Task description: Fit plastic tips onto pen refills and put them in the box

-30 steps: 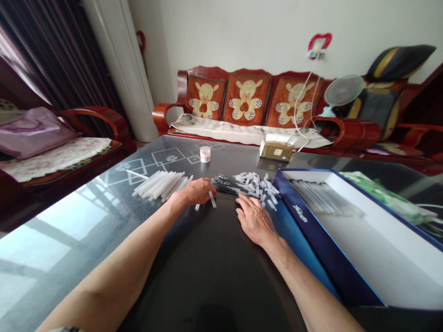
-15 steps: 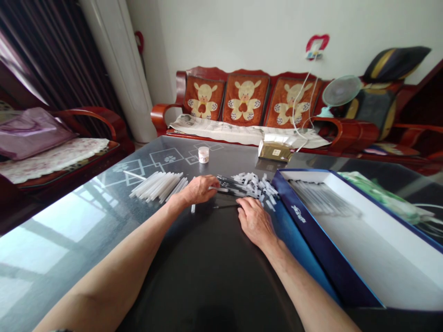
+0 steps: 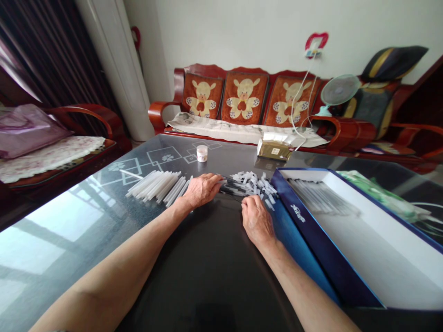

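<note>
My left hand (image 3: 204,190) is closed around what looks like a white pen barrel, with only a pale end showing past the fingertips. My right hand (image 3: 256,219) pinches a thin dark pen refill (image 3: 234,199) that points left toward the other hand. Behind and between the hands lie more dark refills (image 3: 231,185) beside a heap of short translucent pen caps (image 3: 254,182). Left of my left hand, a row of whitish pen barrels (image 3: 154,185) lies on the glossy dark table (image 3: 194,276).
To the right stands an open blue box (image 3: 321,258) with a white inside, holding a row of clear pens (image 3: 323,197). A small white tub (image 3: 202,153) and a tissue pack (image 3: 274,147) stand farther back. A green-white plastic package (image 3: 377,191) lies beyond the box.
My right hand has shifted slightly right and its fingers have curled in more, with the refill raised a little. My left hand has turned slightly, hiding more of the barrel.
</note>
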### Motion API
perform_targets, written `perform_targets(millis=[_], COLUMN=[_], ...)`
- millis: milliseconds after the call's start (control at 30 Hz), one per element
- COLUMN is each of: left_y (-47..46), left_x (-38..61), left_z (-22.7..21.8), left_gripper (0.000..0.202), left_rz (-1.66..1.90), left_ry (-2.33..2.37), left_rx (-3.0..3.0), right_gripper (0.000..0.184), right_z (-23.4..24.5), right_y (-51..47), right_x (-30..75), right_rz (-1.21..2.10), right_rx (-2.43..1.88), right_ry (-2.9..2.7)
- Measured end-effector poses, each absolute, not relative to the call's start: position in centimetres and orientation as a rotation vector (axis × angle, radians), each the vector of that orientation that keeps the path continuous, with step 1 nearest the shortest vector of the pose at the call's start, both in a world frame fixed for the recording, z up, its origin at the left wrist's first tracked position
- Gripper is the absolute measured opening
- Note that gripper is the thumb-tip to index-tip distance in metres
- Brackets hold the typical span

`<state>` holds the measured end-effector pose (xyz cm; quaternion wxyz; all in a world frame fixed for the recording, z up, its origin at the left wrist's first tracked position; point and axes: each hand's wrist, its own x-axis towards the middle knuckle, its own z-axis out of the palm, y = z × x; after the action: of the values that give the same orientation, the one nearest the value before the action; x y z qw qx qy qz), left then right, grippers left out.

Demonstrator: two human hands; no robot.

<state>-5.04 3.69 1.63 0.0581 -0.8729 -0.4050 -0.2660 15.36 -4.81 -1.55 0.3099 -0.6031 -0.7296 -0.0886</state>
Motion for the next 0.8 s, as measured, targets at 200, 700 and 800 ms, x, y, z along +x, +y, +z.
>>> perform_targets(millis=[200, 700, 800], left_y=[4.0, 3.7, 3.2], left_x=[-5.2, -4.8, -4.6], left_z=[1.5, 1.7, 2.3], left_gripper=[0.034, 0.034, 0.036], left_rz=[-0.670, -0.604, -0.540], left_ry=[-1.150, -0.986, -0.938], left_rx=[-2.696, -2.747, -2.754], right_gripper=[0.018, 0.020, 0.021], right_z=[-2.5, -2.0, -1.9], right_y=[-4.2, -4.5, -4.5], right_x=[15.8, 15.8, 15.8], right_rz=[-0.269, -0.269, -0.310], right_rx=[-1.564, -1.633, -1.636], right_ry=[-1.845, -1.874, -1.868])
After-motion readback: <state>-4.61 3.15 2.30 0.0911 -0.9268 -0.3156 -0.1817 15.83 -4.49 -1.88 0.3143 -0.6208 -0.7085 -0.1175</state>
